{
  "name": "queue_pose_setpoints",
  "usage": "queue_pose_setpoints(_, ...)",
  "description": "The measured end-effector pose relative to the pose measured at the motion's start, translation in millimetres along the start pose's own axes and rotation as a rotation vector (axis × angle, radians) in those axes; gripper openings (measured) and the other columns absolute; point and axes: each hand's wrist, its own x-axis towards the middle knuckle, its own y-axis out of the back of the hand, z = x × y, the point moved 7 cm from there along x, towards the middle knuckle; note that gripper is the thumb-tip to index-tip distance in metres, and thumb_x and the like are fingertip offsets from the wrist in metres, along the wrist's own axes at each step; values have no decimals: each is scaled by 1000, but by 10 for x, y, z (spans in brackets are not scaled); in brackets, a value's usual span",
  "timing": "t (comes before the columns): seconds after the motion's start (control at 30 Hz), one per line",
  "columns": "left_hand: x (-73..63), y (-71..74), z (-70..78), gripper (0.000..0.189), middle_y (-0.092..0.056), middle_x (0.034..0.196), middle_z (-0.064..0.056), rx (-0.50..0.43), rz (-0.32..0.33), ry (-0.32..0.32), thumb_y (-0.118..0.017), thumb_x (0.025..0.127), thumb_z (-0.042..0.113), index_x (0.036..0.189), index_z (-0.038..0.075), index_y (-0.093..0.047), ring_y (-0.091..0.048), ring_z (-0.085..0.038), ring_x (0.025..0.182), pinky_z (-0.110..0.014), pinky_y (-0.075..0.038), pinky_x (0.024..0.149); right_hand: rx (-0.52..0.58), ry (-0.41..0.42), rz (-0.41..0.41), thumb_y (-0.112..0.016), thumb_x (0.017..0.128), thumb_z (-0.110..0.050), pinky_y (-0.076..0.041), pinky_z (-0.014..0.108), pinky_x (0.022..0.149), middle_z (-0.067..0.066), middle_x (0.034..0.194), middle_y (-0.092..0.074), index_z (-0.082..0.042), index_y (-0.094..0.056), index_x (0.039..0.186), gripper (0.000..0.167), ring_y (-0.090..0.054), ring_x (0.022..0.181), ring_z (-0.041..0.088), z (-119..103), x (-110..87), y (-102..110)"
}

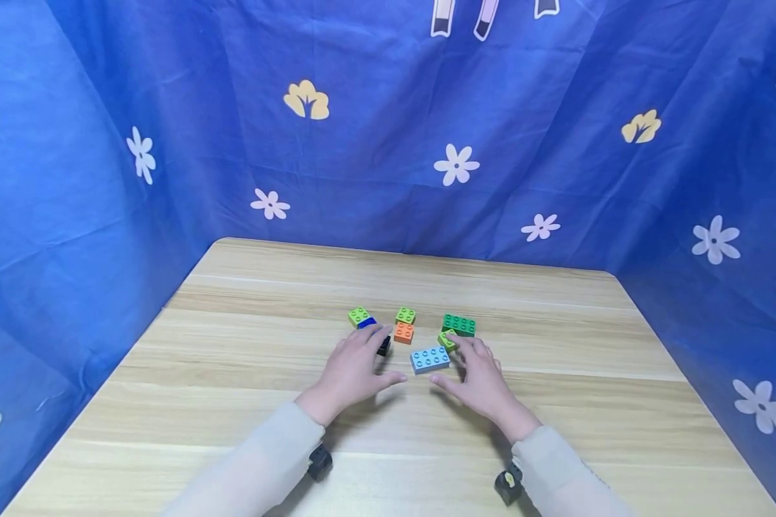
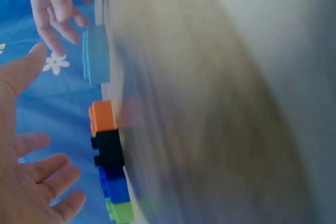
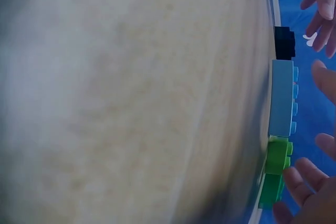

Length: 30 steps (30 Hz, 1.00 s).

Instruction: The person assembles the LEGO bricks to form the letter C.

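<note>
My left hand point(image 1: 354, 370) hovers with spread, relaxed fingers over the left bricks, holding nothing. Partly hidden under its fingers are a black brick point(image 1: 384, 346) and a dark blue brick point(image 1: 366, 324). The right hand point(image 1: 481, 375) is likewise spread, its fingertips near a small lime brick point(image 1: 447, 339); I cannot tell whether they touch. Between the hands lies a light blue brick point(image 1: 430, 360), studs up, seen from the side in the left wrist view. An orange brick point(image 1: 404, 333) sits behind it. A dark green brick point(image 1: 459, 324) lies past the right fingertips.
Two more lime bricks, a left one point(image 1: 358, 316) and a middle one point(image 1: 405, 315), lie at the back of the group. The wooden table point(image 1: 233, 301) ends at blue cloth point(image 1: 388, 129) hanging behind and on both sides.
</note>
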Motion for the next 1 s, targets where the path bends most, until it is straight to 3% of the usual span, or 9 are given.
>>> queue_pose_setpoints(0.37,50,-174,126,74,-56,128,-15,-197,-9,22,-81,74,36,133,2,-51,-51,-31,118,-45,-41,100,174,0,-6,-81,76,-27,-42,45,97,10,120,-56,-9,-52,133,66,-54,110,26,29,21,-35)
queue_pose_setpoints(0.7,102,-232,242,70,-56,128,-17,-149,-2,-33,-81,75,32,129,-2,-53,-51,-31,119,-42,-39,102,229,-18,-18,-80,76,-20,-49,39,89,9,112,-60,-7,-54,130,62,-59,98,22,69,44,-75)
queue_pose_setpoints(1.0,164,-360,269,65,-57,126,-17,-168,-42,-14,-80,76,30,127,-2,-55,-53,-31,117,-41,-41,101,239,-20,-20,-80,77,-16,-50,36,87,5,106,-61,-4,-55,129,59,-59,94,18,105,72,-113)
